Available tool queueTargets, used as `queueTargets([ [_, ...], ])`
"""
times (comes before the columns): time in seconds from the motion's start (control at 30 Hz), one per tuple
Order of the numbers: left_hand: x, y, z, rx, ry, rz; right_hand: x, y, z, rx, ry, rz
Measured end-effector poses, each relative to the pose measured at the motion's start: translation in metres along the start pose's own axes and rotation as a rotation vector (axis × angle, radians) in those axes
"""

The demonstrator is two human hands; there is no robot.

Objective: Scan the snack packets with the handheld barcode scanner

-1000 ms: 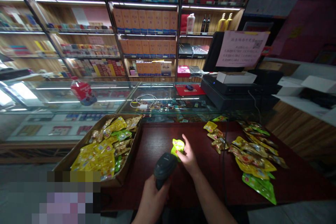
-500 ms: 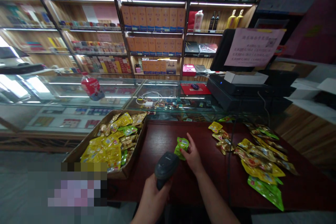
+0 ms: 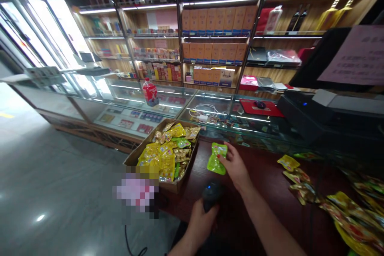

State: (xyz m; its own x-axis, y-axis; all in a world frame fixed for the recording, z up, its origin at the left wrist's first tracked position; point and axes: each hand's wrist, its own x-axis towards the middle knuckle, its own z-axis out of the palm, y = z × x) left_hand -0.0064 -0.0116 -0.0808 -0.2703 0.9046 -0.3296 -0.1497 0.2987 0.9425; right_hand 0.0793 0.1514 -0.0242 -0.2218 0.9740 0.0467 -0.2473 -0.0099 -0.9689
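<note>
In the head view my left hand (image 3: 199,224) is wrapped round the handle of a dark barcode scanner (image 3: 212,190), which shows a small blue light. My right hand (image 3: 237,167) pinches a shiny green snack packet (image 3: 217,159) by its right edge, above the dark red tabletop (image 3: 240,212). To the left stands an open cardboard box (image 3: 177,187) heaped with yellow, gold and green packets (image 3: 159,159). Right of my right hand lie loose gold and yellow packets (image 3: 302,190), with a larger pile (image 3: 357,224) at the right edge.
A glass display counter (image 3: 192,100) runs behind the table, carrying a red-labelled bottle (image 3: 150,93), a white cable (image 3: 204,111) and a mouse (image 3: 259,105) on a red mat. At right stand a monitor (image 3: 318,60) and a black cash register unit (image 3: 318,120). Shelves of boxes line the wall.
The view has swung left. The green packet, crumpled before, now shows a flatter face and is apart from the scanner. The scanner sits lower, and its blue light now shows.
</note>
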Motion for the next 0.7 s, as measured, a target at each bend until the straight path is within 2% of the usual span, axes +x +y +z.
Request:
queueTargets([
  [0.1,-0.002,0.004,-0.001,-0.014,0.015,-0.003,0.038,0.001,0.068,-0.096,-0.178,-0.006],
  [0.2,-0.001,0.003,-0.003,-0.033,0.021,-0.012,0.074,0.009,0.124,-0.148,-0.215,-0.056],
  [0.27,0.001,-0.001,-0.005,-0.034,0.028,-0.014,0.091,0.011,0.136,-0.224,-0.182,-0.124],
  [0.3,0.002,-0.002,-0.006,-0.026,0.037,-0.015,0.097,0.011,0.132,-0.281,-0.151,-0.165],
  [0.33,0.004,-0.004,-0.006,-0.016,0.045,-0.015,0.099,0.01,0.12,-0.35,-0.11,-0.206],
  [0.4,0.007,-0.007,-0.007,0.012,0.048,-0.006,0.095,0.007,0.076,-0.521,0.011,-0.272],
  [0.5,0.008,-0.008,-0.008,0.047,0.035,0.016,0.067,-0.003,-0.022,-0.825,0.323,-0.274],
  [0.57,0.007,-0.005,-0.007,0.053,0.03,0.033,0.043,-0.013,-0.092,-1.021,0.575,-0.196],
  [0.63,0.006,-0.001,-0.007,0.054,0.024,0.043,0.022,-0.02,-0.152,-1.207,0.768,-0.058],
  [0.7,0.005,0.001,-0.006,0.065,0.039,0.035,0.006,-0.022,-0.194,-1.399,0.83,0.095],
])
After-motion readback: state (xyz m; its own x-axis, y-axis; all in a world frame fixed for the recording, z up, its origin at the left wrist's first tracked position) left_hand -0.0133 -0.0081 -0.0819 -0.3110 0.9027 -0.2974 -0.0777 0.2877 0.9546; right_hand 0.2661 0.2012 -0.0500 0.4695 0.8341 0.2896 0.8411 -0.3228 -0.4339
